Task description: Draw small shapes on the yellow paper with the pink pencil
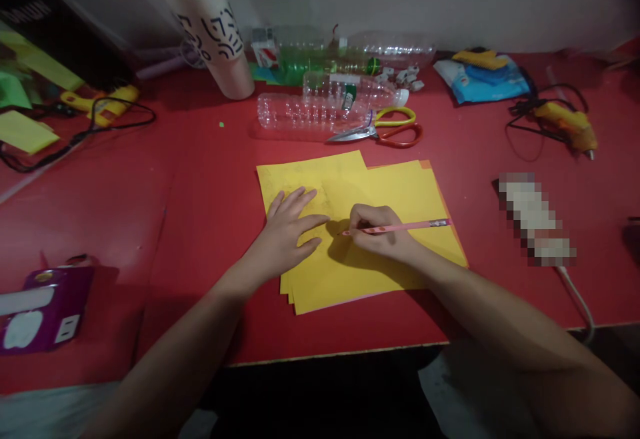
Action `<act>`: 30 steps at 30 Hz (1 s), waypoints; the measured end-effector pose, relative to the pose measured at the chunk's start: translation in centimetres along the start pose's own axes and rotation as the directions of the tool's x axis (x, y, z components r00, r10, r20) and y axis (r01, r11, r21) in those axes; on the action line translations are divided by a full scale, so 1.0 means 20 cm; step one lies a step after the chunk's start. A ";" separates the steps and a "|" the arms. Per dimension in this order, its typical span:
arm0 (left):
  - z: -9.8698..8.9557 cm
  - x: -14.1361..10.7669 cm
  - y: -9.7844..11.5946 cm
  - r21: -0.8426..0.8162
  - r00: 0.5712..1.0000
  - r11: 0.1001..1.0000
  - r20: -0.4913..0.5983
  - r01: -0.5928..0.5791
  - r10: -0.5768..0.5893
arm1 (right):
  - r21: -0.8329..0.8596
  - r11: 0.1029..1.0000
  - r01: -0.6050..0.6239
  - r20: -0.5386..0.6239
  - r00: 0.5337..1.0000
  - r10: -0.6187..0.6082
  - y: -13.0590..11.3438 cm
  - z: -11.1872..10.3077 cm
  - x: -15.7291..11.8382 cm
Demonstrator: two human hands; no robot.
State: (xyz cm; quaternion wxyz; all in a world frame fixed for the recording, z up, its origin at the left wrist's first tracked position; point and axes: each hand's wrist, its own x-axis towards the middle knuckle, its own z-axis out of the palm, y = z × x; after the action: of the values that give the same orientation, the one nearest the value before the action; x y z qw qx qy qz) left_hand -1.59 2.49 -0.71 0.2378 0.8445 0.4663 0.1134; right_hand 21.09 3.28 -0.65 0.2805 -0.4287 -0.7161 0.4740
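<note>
Several yellow paper sheets (390, 189) lie stacked and slightly fanned on the red table (210, 206), with an orange corner showing at the upper right. My left hand (287, 236) rests with fingers spread on the left part of the top sheet. Faint dark marks show on the paper around those fingers. In my right hand (375, 229) is a pink pencil (415, 226), gripped near its point. Its tip is at the paper, to the right of my left hand; whether it touches I cannot tell. The eraser end points right.
Scissors (380, 131) with yellow and red handles lie behind the paper, beside clear plastic bottles (310, 112). A tall white tumbler (215, 39) stands at back left. Yellow glue guns (565, 126) with cords lie on both sides. A purple box (55, 306) sits at left.
</note>
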 end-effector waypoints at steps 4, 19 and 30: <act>0.00 0.00 0.00 0.005 1.000 1.000 -0.004 -0.001 0.001 | 0.005 1.000 -0.005 0.003 1.000 0.005 0.01 0.00 0.00; 0.01 0.00 -0.01 0.002 1.000 1.000 -0.011 -0.010 0.010 | 0.004 1.000 0.002 -0.002 1.000 -0.002 0.00 0.01 0.00; 0.02 0.00 -0.02 -0.006 0.999 1.000 -0.028 -0.018 0.018 | 0.001 1.000 -0.006 0.030 1.000 0.006 -0.02 0.01 0.00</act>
State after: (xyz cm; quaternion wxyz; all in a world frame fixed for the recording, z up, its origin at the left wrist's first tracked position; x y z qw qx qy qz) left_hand -1.72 2.52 -1.13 0.2329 0.8462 0.4616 0.1288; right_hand 20.77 3.05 -0.46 0.2684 -0.4238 -0.7186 0.4816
